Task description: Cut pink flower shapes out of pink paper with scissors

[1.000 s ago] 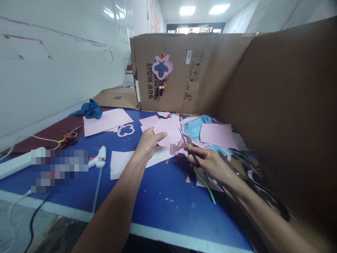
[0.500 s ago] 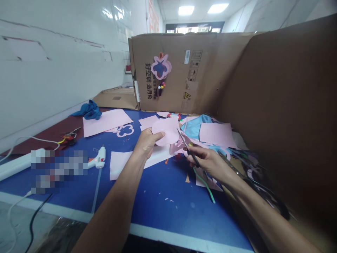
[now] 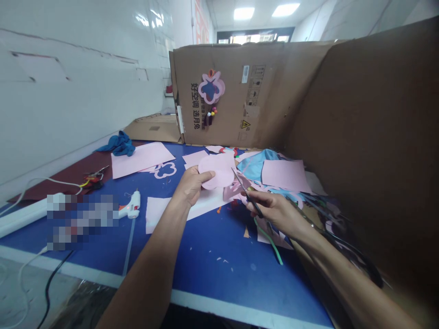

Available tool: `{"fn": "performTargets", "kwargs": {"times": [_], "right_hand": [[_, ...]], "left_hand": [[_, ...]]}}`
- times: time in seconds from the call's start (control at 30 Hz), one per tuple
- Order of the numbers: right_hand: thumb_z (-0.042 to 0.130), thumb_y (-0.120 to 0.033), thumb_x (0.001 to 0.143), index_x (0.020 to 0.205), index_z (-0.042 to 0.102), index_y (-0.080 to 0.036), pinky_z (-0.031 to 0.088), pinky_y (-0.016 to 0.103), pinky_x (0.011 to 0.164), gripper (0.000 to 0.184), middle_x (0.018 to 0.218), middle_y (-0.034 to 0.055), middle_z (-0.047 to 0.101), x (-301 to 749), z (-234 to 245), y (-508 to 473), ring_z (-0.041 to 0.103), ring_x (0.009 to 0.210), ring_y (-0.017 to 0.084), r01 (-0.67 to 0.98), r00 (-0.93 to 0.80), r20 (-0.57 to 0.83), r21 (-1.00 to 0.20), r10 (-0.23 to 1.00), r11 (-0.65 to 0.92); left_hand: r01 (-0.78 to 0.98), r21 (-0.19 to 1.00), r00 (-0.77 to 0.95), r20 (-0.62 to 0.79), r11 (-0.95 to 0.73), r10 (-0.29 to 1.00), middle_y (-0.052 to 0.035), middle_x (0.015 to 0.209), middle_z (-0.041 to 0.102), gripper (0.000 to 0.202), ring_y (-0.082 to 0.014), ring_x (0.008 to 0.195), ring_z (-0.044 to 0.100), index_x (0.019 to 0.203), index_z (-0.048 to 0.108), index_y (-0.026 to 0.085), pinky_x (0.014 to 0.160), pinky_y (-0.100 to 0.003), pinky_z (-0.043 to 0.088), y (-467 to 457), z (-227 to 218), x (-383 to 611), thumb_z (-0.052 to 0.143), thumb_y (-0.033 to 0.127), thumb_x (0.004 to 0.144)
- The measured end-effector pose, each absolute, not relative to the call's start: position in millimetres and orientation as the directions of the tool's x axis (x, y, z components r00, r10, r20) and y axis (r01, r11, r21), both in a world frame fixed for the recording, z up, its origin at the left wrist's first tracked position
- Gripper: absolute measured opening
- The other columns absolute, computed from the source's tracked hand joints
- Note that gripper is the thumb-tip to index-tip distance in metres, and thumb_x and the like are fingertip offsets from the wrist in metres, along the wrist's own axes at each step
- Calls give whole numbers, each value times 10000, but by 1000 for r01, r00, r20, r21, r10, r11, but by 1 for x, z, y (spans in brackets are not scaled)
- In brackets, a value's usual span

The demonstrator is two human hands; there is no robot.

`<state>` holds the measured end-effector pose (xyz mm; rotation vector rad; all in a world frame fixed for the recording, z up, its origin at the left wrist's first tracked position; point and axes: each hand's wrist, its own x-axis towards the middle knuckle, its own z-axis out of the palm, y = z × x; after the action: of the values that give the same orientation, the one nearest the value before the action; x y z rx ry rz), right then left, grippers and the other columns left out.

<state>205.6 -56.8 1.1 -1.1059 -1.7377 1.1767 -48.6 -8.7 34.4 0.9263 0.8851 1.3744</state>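
Paper (image 3: 216, 172) was pinched in left hand (image 3: 194, 183), we noted; right hand (image 3: 279, 214) gripped scissors (image 3: 254, 205), tips at the paper's right edge, above blue table (image 3: 212, 274).

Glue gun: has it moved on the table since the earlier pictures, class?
No: the glue gun still sits at the far end of the pale line on the blue table.
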Motion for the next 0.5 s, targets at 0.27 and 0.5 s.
{"fn": "performTargets", "kwargs": {"times": [0.27,0.5], "right_hand": [[809,-500,847,1302,769,-222,518,348,753,535,912,29,739,201,0,-59,618,734,179,199,-249,92,-969,964,144],[760,-526,897,1313,767,-232,509,334,738,509,850,24,751,205,2,-57,617,739,195,260,-319,132,-940,939,220]], "left_hand": [[-442,897,44,13,8,999,-146,981,810,392,-254,871,755,997,791,116,802,-352,585,-10,28,-39,868,130,613],[-448,894,17,21,-11,1000,-120,925,811,370,-231,781,746,979,789,119,755,-336,579,-10,25,-36,866,143,618]]}}
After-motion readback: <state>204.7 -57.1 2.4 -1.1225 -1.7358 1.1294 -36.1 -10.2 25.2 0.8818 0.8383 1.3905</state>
